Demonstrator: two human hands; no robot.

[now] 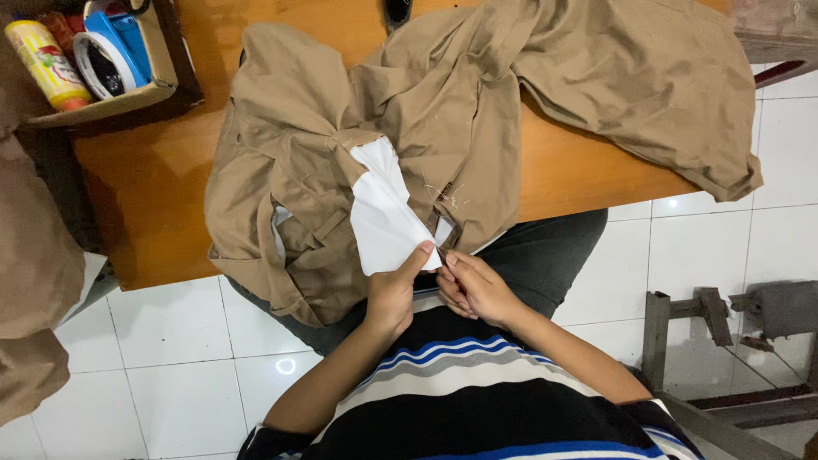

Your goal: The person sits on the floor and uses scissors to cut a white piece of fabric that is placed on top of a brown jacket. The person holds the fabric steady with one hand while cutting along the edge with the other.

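A striped shirt (477,400) in black, blue, grey and white is nearest to the camera, at the bottom of the view, and the two forearms go up from it. The left hand (394,294) is closed on the lower edge of a white pocket lining (383,213), with the thumb pressed flat on the white cloth and the other fingers hidden behind it. The right hand (475,285) is just beside it, the fingers curled together and the tips pinched at the corner of the same lining; if it holds also a small tool I cannot tell. The lining comes out from khaki trousers (443,128), which lie crumpled on an orange wooden table (579,170) and hang over its near edge onto the lap. At the far left corner of the table stands a cardboard box (128,94) with rolls of tape (106,55) and a yellow bottle (47,64). Below is a white tiled floor (170,341).
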